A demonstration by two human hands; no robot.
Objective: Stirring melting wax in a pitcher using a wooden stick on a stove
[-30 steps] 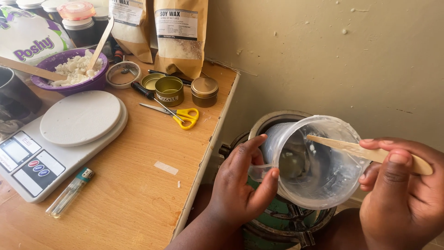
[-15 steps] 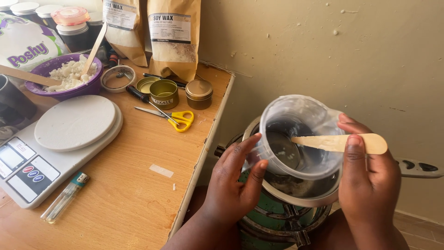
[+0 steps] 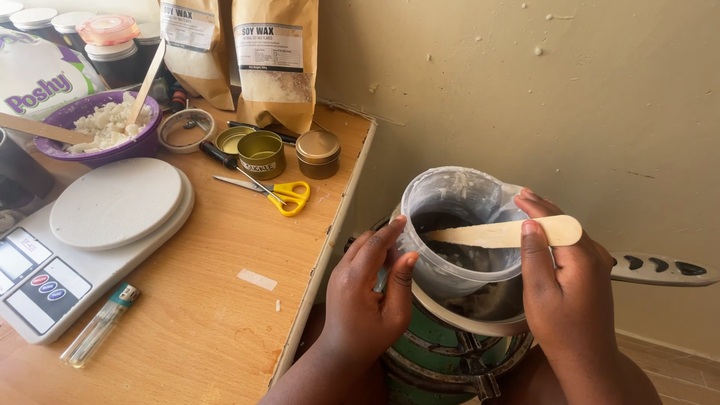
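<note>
My left hand [image 3: 371, 296] grips the left side of a clear plastic jug [image 3: 454, 201] smeared with white wax. The jug sits in a metal pot [image 3: 480, 319] on a green stove [image 3: 435, 364], right of the table. My right hand [image 3: 564, 289] holds the jug's right side, and its thumb pins a flat wooden stick [image 3: 501, 233] across the rim. The stick's tip lies inside the jug.
On the wooden table [image 3: 225, 300] to the left lie a white kitchen scale [image 3: 90, 225], a lighter [image 3: 97, 325], yellow scissors [image 3: 281, 195], small gold tins [image 3: 261, 154], a purple bowl of wax flakes [image 3: 101, 127] and brown paper bags [image 3: 274, 60]. A power strip [image 3: 660, 270] lies by the wall.
The jug was tilted toward me and has come upright, lowering into the pot. My right hand moved from the stick's end to the jug's side, thumb pressing the stick on the rim.
</note>
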